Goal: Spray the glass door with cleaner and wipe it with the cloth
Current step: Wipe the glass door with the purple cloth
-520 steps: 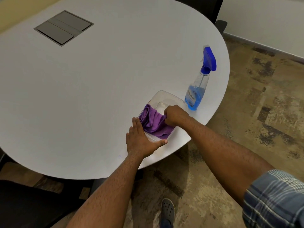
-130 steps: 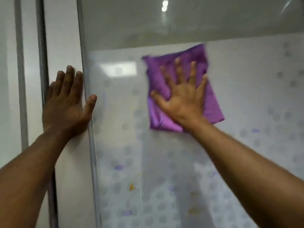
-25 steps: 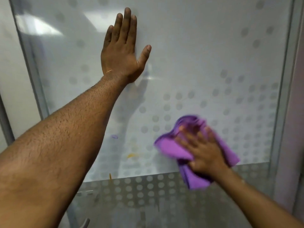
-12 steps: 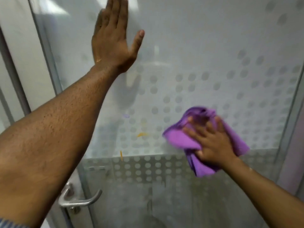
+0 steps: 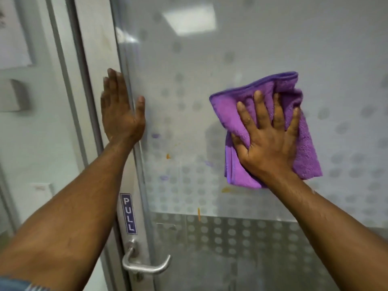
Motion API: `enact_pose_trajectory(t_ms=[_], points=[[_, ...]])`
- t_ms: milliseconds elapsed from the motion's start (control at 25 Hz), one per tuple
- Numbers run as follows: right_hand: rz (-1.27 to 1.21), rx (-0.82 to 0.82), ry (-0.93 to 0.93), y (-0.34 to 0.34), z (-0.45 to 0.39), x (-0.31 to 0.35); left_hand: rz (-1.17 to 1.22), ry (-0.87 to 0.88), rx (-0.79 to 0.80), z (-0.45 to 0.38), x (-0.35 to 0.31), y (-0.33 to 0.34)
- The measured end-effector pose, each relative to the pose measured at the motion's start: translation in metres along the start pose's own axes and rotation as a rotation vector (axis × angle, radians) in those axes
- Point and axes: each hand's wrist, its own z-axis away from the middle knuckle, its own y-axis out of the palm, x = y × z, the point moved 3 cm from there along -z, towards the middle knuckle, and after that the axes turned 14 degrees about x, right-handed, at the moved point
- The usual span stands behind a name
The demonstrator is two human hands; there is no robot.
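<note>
Right hand (image 5: 270,148) spread flat, pressing purple cloth (image 5: 289,106) against frosted, dotted glass door (image 5: 210,49); left hand (image 5: 120,114) open, empty, palm braced on door's metal edge above lever handle (image 5: 144,266)

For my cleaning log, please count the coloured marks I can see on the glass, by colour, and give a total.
Orange marks: 3
Purple marks: 3
Total: 6. More may be hidden behind the purple cloth.
</note>
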Motion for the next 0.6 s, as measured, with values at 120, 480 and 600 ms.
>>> enact_pose_trajectory(t_ms=[120,480,600], points=[[0.099,0.006,-0.310,0.020,0.039,0.004,0.017,0.038,0.004,-0.002,0.001,0.004],[-0.043,-0.080,0.044,-0.009,-0.025,0.041,0.021,0.148,-0.019,-0.002,0.016,0.004],[-0.018,0.024,-0.303,0.024,0.017,0.086,0.003,0.147,-0.025,-0.003,0.018,0.003]])
